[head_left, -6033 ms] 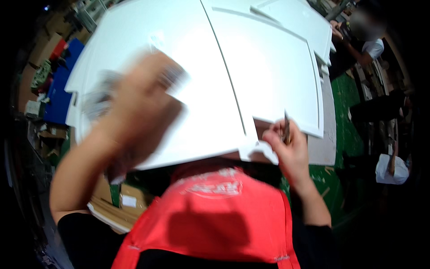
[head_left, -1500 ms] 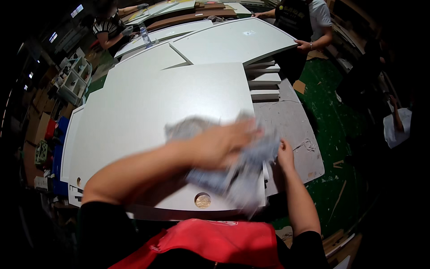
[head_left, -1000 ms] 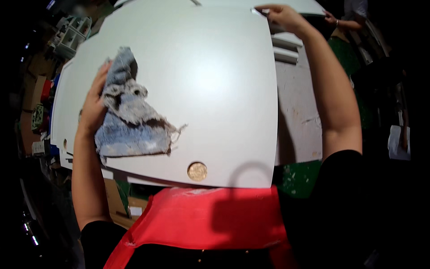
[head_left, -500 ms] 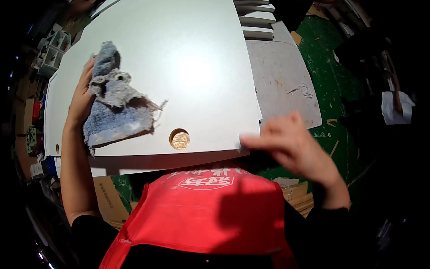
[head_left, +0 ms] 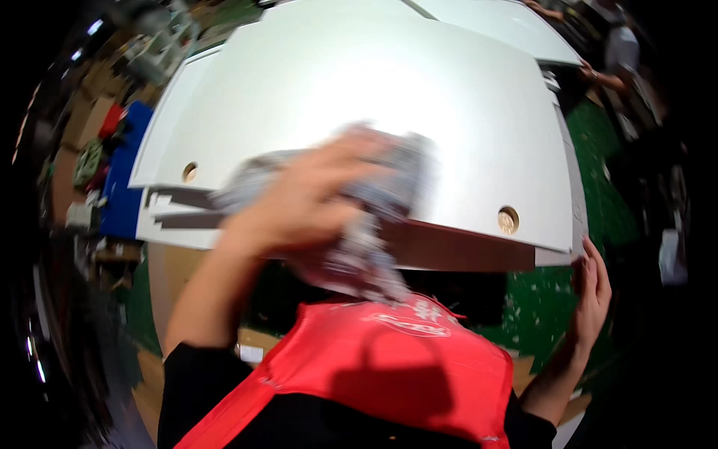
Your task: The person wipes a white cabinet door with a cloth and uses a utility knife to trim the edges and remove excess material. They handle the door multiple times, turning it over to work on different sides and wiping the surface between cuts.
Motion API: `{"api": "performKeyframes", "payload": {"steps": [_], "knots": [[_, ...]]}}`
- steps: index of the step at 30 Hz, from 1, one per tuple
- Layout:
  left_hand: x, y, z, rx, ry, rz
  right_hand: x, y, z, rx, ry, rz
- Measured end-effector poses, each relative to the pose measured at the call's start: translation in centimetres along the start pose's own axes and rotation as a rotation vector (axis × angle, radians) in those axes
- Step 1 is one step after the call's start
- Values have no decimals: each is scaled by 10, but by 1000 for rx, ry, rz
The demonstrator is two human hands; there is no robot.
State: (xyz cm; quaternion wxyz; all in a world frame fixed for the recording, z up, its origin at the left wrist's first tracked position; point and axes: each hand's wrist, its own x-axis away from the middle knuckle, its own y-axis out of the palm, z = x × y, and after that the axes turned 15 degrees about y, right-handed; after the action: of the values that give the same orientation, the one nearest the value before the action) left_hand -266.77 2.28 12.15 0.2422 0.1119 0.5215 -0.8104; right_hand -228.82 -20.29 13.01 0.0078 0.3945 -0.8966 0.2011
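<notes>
A large white panel (head_left: 464,135) lies in front of me, with a round hole near its front right corner and another at the left. My left hand (head_left: 321,194), smeared by motion, grips a ragged blue-grey cloth (head_left: 407,168) over the panel's front edge. Part of the cloth hangs down past that edge toward my red apron (head_left: 404,352). Off the front right corner, my right hand (head_left: 591,288) has its fingers stretched out, holding nothing. Its fingertips are close to the edge of the greyish board under the panel; whether they touch it I cannot tell.
Another person (head_left: 621,52) at the far right has hands at a second white panel (head_left: 508,26). Beyond the right edge is green floor (head_left: 591,135) with scraps on it. A blue object (head_left: 123,176), boxes and clutter stand at the left.
My left hand has swept the cloth rightward and toward me, to the front edge. My right hand has moved away from the panel's corner to the right. The view has shifted, showing another person.
</notes>
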Motion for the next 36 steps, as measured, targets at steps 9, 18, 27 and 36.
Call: {"api": "performKeyframes", "payload": {"steps": [9,18,27,36], "knots": [[336,-194,-93,-155,-750,459,-6,41,-4,200,58,196],[332,-150,-71,-22,-639,747,54,120,-33,212,78,79],[344,-138,-77,170,-422,978,124,292,-85,383,-356,-120],[377,-129,-27,339,-368,1345,124,288,-93,344,-25,-91]]}}
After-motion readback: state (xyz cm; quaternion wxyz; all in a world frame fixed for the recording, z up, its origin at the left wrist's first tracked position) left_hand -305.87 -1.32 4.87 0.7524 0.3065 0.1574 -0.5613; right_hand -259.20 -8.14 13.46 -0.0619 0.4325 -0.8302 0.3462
